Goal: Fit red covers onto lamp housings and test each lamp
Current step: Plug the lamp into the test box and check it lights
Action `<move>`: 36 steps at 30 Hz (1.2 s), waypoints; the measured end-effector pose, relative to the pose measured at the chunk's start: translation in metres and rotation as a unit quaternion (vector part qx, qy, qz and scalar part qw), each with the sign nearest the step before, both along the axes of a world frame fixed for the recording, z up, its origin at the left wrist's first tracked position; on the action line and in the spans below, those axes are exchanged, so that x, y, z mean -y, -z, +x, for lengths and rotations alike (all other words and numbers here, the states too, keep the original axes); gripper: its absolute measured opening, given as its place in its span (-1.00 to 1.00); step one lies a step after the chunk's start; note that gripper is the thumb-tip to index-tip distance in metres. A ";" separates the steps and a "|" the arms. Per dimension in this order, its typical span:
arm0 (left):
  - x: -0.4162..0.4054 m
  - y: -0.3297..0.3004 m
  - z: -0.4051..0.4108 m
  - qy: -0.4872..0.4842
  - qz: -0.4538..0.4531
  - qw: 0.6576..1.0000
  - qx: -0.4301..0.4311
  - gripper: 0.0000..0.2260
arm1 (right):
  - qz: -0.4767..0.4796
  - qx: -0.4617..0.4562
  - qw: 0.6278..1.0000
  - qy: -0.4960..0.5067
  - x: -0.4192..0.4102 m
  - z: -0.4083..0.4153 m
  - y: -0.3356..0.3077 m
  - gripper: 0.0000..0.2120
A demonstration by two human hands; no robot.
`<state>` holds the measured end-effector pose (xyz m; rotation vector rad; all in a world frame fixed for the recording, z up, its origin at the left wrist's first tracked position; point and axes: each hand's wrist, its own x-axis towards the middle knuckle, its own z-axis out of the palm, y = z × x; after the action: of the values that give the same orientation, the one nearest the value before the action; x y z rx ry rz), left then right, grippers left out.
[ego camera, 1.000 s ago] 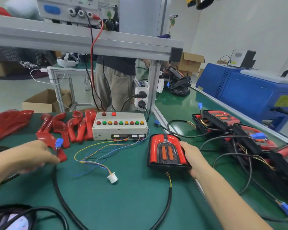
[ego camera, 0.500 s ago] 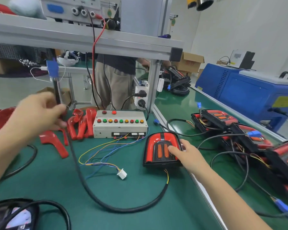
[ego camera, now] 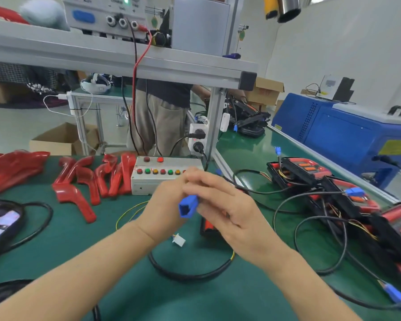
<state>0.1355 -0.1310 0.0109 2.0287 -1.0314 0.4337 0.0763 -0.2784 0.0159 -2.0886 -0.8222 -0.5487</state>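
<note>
the operator is raising the blue connector (ego camera: 188,206) above the green bench (ego camera: 56,239), in front of the test box (ego camera: 162,176). the left hand (ego camera: 166,209) is gripping the connector body with curled fingers. the right hand (ego camera: 227,209) is meeting it from the right side; its fingers are bent at the connector, but whether they are pinching it cannot be told, since motion blur is hiding the contact.

the lamp under test (ego camera: 210,227) is lying on the bench directly behind the hands, mostly hidden, with its black cable (ego camera: 190,273) looping toward the near edge. the white plug (ego camera: 178,240) of the test box is lying loose below the left wrist, not mated.

judged progress: this lamp appears covered, and its test is not yet started. at the right, several covered lamps (ego camera: 357,200) are lying in a pile. at the far left, loose red covers (ego camera: 95,179) are waiting, so more fitting seems to be remaining.
</note>
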 end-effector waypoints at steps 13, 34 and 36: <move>-0.055 0.032 0.054 -0.093 0.042 0.974 -0.202 -0.54 | 0.029 0.006 0.980 0.198 0.064 0.010 0.009 -0.75; -0.054 0.039 0.066 -0.080 -0.191 0.884 -0.419 -0.89 | -0.255 -0.011 0.894 0.368 0.022 0.040 0.032 -0.74; -0.047 0.040 0.061 -0.050 -0.185 0.889 -0.417 -0.88 | -0.275 -0.021 0.892 0.359 0.013 0.044 0.031 -0.74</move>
<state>0.1964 -0.0836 -0.0295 1.6496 -0.2798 -0.1958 0.1207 -0.2915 -0.0153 -2.9334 -0.1346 -0.7014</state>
